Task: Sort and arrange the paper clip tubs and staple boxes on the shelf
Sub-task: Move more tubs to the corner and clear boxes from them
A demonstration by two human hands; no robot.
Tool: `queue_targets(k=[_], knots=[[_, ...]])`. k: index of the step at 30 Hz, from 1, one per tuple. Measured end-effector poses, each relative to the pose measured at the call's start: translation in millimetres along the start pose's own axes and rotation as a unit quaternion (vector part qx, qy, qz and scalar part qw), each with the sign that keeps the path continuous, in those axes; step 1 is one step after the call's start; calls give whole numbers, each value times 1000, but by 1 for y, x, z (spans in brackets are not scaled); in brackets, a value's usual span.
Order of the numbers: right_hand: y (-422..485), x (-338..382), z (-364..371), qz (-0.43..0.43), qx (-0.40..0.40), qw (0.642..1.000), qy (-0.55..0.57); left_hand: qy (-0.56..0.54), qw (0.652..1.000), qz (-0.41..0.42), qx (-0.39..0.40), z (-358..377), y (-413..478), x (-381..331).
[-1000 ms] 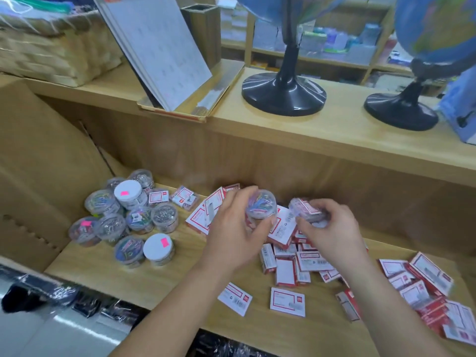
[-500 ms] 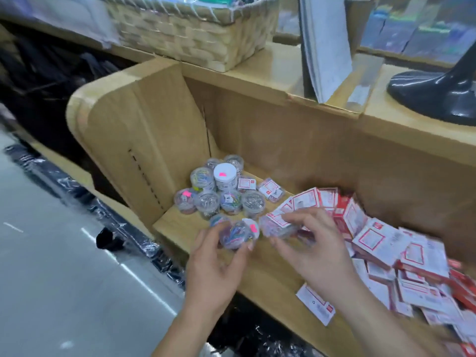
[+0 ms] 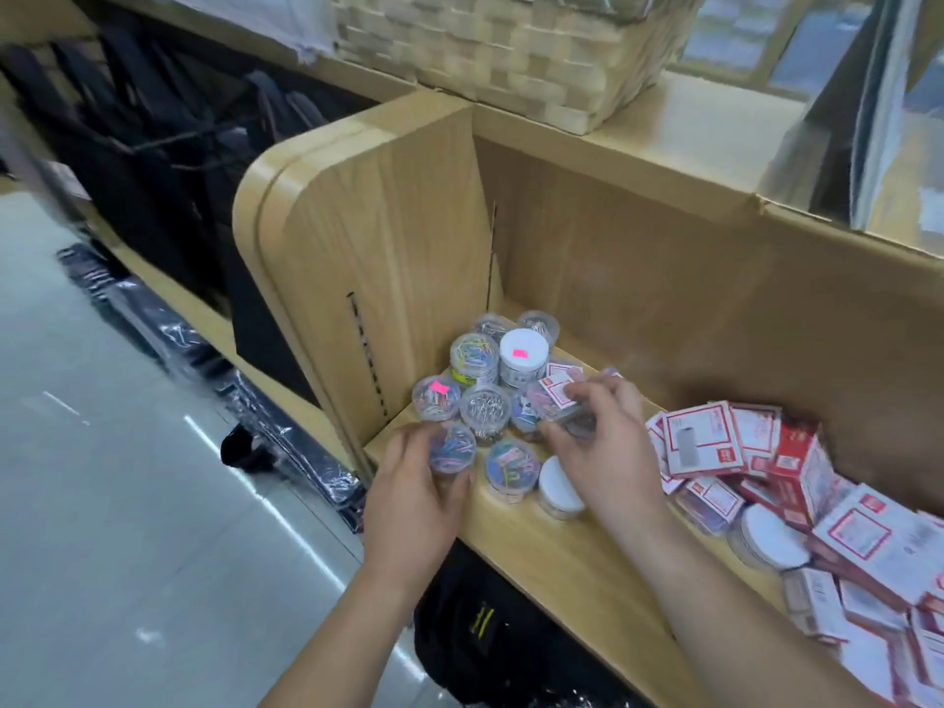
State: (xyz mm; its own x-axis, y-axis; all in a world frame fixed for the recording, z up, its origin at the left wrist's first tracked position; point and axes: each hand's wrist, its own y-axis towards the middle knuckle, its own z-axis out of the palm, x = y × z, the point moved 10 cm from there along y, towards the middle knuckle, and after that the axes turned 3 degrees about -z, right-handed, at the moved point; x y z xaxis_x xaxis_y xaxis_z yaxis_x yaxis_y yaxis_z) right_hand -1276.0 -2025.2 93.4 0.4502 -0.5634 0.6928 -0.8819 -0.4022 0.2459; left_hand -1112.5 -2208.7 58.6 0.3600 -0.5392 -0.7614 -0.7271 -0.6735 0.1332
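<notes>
Several clear round paper clip tubs (image 3: 485,401) stand clustered in the left corner of the wooden shelf (image 3: 572,564). My left hand (image 3: 414,498) grips a tub of coloured clips (image 3: 452,447) at the front left of the cluster, at the shelf's edge. My right hand (image 3: 597,447) holds another small clear tub with a red-and-white label (image 3: 557,401) over the cluster's right side. A heap of red-and-white staple boxes (image 3: 797,482) lies to the right. One white-lidded tub (image 3: 559,488) sits under my right hand.
The shelf's side panel (image 3: 388,278) walls in the tubs on the left. A woven basket (image 3: 516,48) stands on the top board. Another white-lidded tub (image 3: 766,536) lies among the boxes. Black bags (image 3: 490,636) sit below the shelf, beside the grey floor (image 3: 127,503).
My view has swung left and down. Both hands carried their tubs left from over the staple boxes to the tub cluster; the left tub has come down to the shelf's front edge.
</notes>
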Motion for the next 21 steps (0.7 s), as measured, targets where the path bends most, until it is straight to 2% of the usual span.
queue_targets(k=[4,6,8,11,14,17,21], knots=[[2,-2,-2,6,24,1000,-6,11,1000,11,-11,-15,-4,-3],[-5,-1,-18,-8,4,1000,13,16,998,48,-40,-24,-10,-17],[-16,0,-37,-9,-21,999,44,-15,997,67,-34,-19,-14,-37],[-37,1,-68,-21,-41,998,53,-83,991,106,28,11,-19,-77],[-59,-11,-98,-3,-30,998,51,-117,972,160,126,62,-30,-119],[-76,-32,-137,9,-55,998,18,-71,953,198,219,120,-33,-157],[-91,-65,-181,51,-95,994,-12,31,934,230,270,181,-12,-198]])
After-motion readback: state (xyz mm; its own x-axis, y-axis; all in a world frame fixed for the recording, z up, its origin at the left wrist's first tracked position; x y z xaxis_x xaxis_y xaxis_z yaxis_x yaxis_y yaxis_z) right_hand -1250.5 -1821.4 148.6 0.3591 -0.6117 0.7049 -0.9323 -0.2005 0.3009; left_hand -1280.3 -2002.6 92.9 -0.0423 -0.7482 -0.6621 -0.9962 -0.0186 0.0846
